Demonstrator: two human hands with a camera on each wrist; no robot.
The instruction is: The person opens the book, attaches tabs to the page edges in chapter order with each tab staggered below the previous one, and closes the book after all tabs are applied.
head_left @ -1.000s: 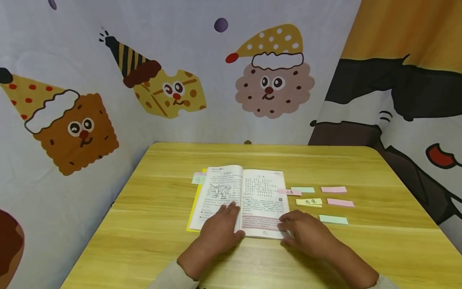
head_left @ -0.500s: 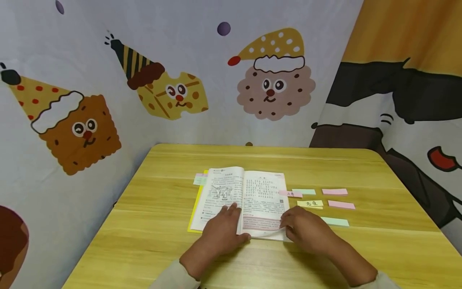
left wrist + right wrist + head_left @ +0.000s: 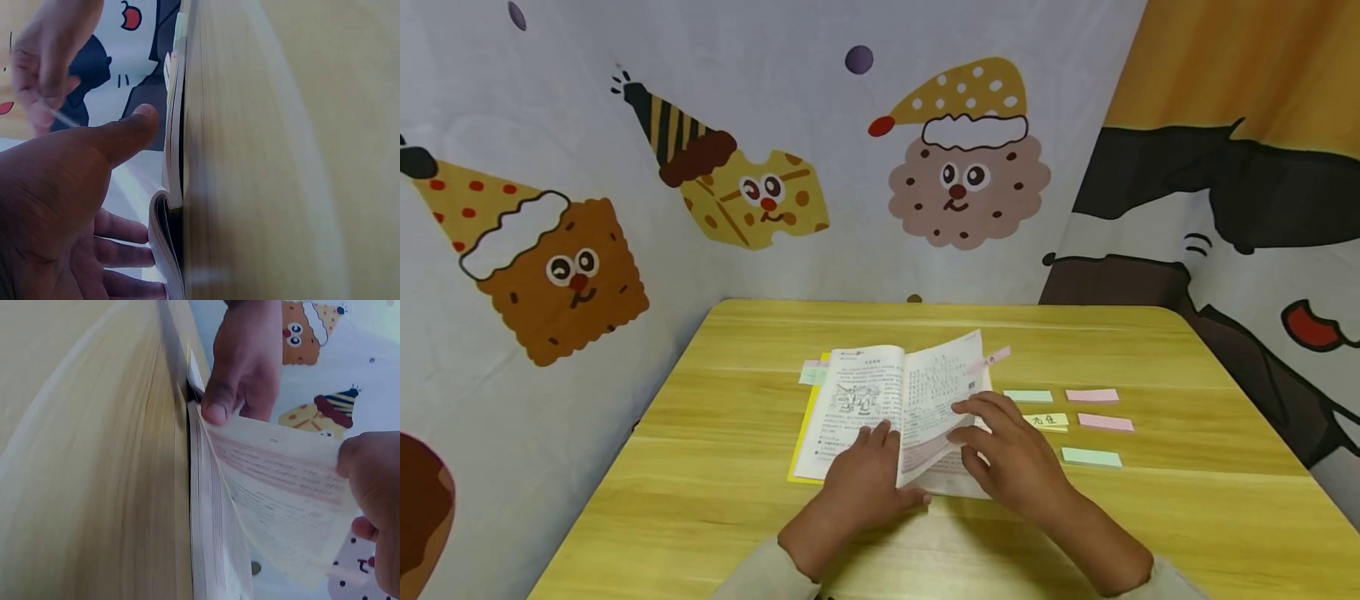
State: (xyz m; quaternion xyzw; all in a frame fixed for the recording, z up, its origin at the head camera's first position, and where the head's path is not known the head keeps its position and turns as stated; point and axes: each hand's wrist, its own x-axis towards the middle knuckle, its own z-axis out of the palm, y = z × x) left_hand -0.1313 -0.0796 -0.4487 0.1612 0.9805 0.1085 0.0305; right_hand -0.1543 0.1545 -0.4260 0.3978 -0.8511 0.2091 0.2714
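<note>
An open book (image 3: 857, 375) with a yellow cover edge lies on the table. My left hand (image 3: 868, 479) rests its straight fingers on the left page near the spine, thumb out at the bottom edge. Between thumb and fingers, my right hand (image 3: 1018, 458) pinches the outer edge of a right-hand page (image 3: 936, 379), which is raised and slants up from the spine. A pink sticky tab (image 3: 996, 358) with handwriting sticks out from that page. In the right wrist view the lifted page (image 3: 281, 487) stands well apart from the pages below.
Right of the book lie green (image 3: 1028, 397) and pink (image 3: 1092, 396) sticky-note pads, a yellow pad (image 3: 1047, 422) with handwriting, another pink pad (image 3: 1107, 422) and another green one (image 3: 1092, 457). Tabs (image 3: 812, 372) jut from the book's left side. A printed cloth hangs behind the wooden table (image 3: 700, 467).
My right hand has taken the page's lower right corner and moved up and left with it. The page and its pink tab have risen off the book. My left hand has hardly moved.
</note>
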